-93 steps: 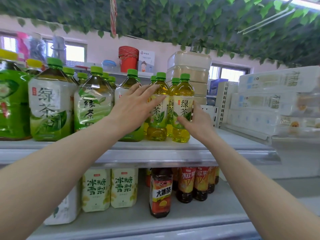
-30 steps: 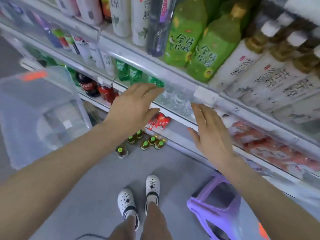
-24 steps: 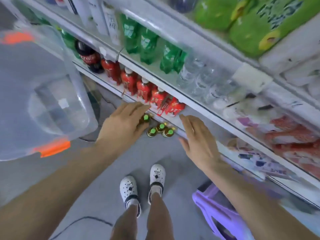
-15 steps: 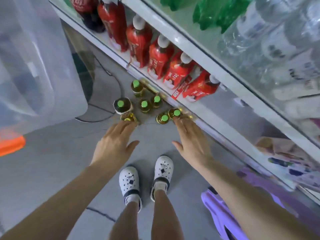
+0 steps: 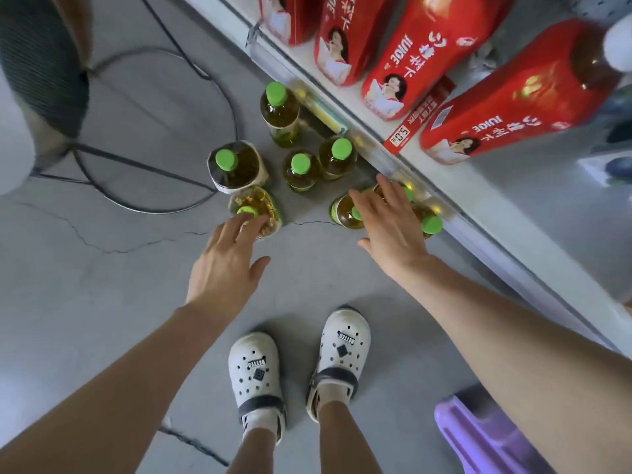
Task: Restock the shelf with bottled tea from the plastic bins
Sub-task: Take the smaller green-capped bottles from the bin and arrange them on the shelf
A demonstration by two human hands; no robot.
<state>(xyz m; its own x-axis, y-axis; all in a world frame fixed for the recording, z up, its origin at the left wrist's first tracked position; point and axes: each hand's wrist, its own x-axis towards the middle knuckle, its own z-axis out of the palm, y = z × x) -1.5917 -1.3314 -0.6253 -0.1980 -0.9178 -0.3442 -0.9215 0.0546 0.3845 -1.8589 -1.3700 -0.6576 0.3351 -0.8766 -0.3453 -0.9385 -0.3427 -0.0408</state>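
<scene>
Down on the gray floor (image 5: 102, 302) by the bottom shelf (image 5: 478, 227) stand full green-capped tea bottles (image 5: 301, 169), probably heavy and smooth, best grabbed at the neck, while the left hand (image 5: 222, 268) and right hand (image 5: 393, 227) reach with fingers spread, holding nothing.

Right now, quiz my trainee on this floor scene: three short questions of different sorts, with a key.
1. True or false: the left hand reaches over a green-capped tea bottle standing on the grey concrete floor.
2. Which colour are the juice bottles on the bottom shelf: A red, B blue, C white?
3. Fill in: the right hand is spread over bottles beside the shelf ____.

Key: 1 true; 2 A; 3 edge.
</scene>
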